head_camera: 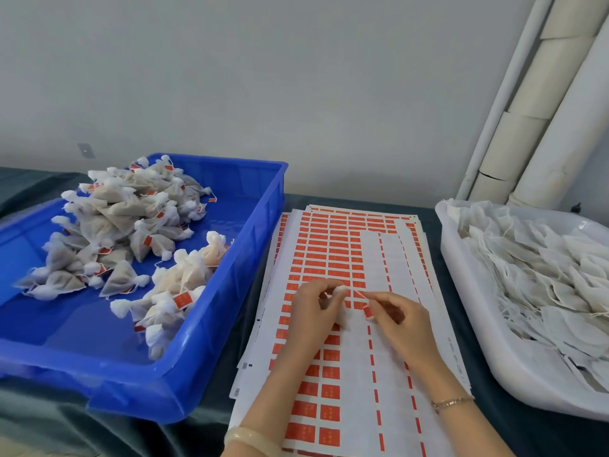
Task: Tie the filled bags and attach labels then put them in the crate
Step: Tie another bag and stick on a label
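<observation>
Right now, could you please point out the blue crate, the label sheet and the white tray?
blue crate (260,219): head view, right wall.
label sheet (329,239): head view, upper orange rows.
white tray (453,265): head view, left rim.

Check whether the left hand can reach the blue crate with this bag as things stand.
Probably yes. The left hand holds the bag beside the blue crate, whose open top has nothing over it. The right hand pinches the bag's string, though, and would likely have to let go first.
</observation>
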Demonstrator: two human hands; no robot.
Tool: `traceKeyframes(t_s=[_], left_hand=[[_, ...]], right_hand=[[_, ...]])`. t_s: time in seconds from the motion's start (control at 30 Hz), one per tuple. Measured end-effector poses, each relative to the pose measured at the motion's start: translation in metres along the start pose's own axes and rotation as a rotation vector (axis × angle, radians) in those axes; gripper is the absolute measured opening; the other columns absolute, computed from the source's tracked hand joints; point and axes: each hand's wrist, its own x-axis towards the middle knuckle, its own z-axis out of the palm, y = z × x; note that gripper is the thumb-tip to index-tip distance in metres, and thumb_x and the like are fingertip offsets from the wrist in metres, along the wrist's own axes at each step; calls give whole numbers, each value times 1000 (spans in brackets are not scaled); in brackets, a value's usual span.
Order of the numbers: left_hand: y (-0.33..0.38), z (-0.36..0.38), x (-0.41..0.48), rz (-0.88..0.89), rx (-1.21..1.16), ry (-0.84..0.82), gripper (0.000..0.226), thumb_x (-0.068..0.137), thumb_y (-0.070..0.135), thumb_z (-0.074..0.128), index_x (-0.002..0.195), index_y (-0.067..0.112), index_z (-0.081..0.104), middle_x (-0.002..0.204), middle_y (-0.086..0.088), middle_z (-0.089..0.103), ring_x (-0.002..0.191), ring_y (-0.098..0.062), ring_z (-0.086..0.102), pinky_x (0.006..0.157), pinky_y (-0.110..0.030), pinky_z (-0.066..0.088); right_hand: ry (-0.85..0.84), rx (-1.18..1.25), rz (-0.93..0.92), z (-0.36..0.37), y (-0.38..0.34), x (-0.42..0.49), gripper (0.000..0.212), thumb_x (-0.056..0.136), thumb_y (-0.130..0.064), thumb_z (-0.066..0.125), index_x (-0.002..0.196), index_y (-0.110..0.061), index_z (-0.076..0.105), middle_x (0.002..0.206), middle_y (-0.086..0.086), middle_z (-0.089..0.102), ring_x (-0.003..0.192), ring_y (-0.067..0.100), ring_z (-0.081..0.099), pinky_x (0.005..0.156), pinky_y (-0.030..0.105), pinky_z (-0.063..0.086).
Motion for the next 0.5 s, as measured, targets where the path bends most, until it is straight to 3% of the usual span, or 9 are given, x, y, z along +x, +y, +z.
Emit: traceKeyframes(t_s=[0.17, 0.33, 0.5], left_hand=[[7, -5, -6, 14, 33, -2, 26, 92, 38, 60, 113, 27, 68, 107, 13, 68, 93, -4, 62, 87, -19, 53], [31, -19, -17, 101, 48, -11, 19, 94, 28, 59, 111, 24, 66, 109, 9, 66, 97, -6, 60, 91, -25, 52], [66, -78, -26, 241, 20, 164, 14, 93, 26, 60, 106, 31, 62, 100, 19, 62, 94, 2, 59, 84, -12, 49]], right_hand=[[-30, -106, 10, 2, -10, 2, 21, 83, -31, 70, 100, -42, 62, 98, -24, 63, 84, -1, 61, 64, 3, 43], [-134, -111, -80, 9, -49, 8, 23, 82, -24, 73, 98, -37, 63, 88, -22, 64, 78, 4, 63, 60, 4, 46], [-126, -2, -247, 22, -120, 15, 16, 76, -35, 69, 90, -42, 63, 83, -26, 66, 79, -3, 66, 63, 6, 50]])
